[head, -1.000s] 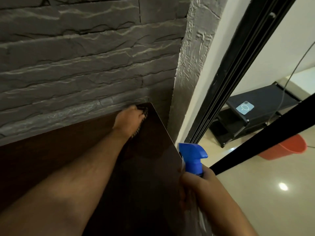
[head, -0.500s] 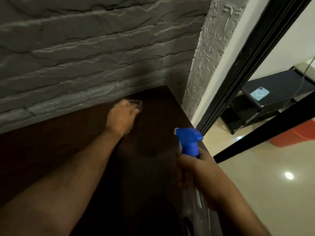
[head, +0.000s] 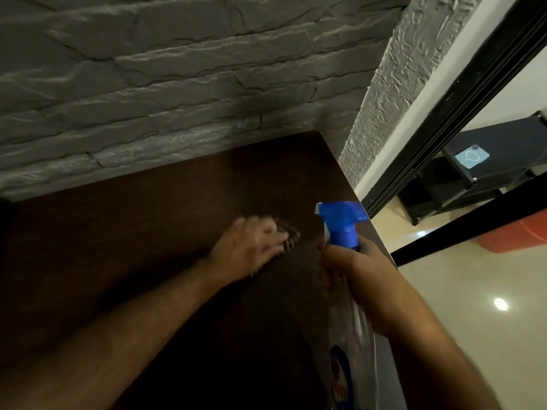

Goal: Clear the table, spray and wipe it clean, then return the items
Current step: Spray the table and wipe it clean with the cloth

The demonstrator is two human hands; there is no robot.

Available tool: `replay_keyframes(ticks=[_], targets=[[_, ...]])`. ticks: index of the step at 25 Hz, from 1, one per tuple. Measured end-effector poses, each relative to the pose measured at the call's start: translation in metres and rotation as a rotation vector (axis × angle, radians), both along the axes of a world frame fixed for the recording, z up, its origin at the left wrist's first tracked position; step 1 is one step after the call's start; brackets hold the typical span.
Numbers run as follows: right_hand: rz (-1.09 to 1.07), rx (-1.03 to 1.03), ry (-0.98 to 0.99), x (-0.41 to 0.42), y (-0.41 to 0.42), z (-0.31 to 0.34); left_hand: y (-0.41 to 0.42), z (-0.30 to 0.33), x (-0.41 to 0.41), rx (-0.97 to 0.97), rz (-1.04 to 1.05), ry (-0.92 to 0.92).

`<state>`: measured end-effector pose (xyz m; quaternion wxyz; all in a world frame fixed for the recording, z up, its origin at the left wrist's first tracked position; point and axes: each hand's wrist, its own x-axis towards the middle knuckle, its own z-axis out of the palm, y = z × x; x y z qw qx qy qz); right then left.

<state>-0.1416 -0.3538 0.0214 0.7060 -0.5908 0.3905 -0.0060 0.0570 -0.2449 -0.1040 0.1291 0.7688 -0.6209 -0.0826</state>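
Wiping step: my left hand (head: 251, 247) presses a cloth (head: 288, 233) on the counter (head: 148, 217), right hand (head: 352, 270) gripping spray bottle (head: 343, 220); next, probably wipe lower center.

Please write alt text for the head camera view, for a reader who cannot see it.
The left hand presses a dark cloth on a dark brown table; the right hand holds a blue-topped spray bottle beside it.

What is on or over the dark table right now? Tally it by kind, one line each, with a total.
Bare hands: 2, left hand pressing a dark patterned wiping cloth on the dark brown wooden table, right hand gripping the bottle
Wiping cloths: 1
Clear plastic spray bottles with blue trigger head: 1
Total: 4
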Motion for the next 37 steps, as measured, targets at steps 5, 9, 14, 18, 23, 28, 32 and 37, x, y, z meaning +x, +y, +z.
replay_keyframes(ticks=[5, 9, 14, 18, 23, 28, 32, 37], targets=[[0.021, 0.02, -0.013, 0.0, 0.013, -0.002, 0.037, 0.01, 0.09, -0.069, 0.483, -0.07], [0.024, 0.046, -0.017, -0.001, 0.025, -0.002, -0.005, 0.01, 0.048, -0.041, 0.512, -0.054], [0.047, 0.077, -0.011, -0.011, 0.036, 0.0, 0.067, -0.007, 0.008, -0.069, 0.124, -0.093], [0.023, 0.099, 0.007, -0.031, 0.035, -0.001, 0.019, 0.009, 0.093, 0.019, 0.827, -0.134], [0.014, 0.161, 0.03, -0.055, 0.033, -0.01, 0.06, -0.01, -0.067, 0.01, 0.344, -0.035], [0.106, 0.144, 0.003, -0.077, 0.038, -0.004, 0.08, 0.005, 0.005, -0.023, 0.705, -0.137], [0.157, 0.133, 0.008, -0.094, 0.045, -0.002, 0.057, 0.013, -0.019, 0.042, 0.838, -0.118], [0.244, 0.121, -0.002, -0.114, 0.063, 0.003, 0.155, -0.001, -0.12, -0.053, 0.428, -0.152]])
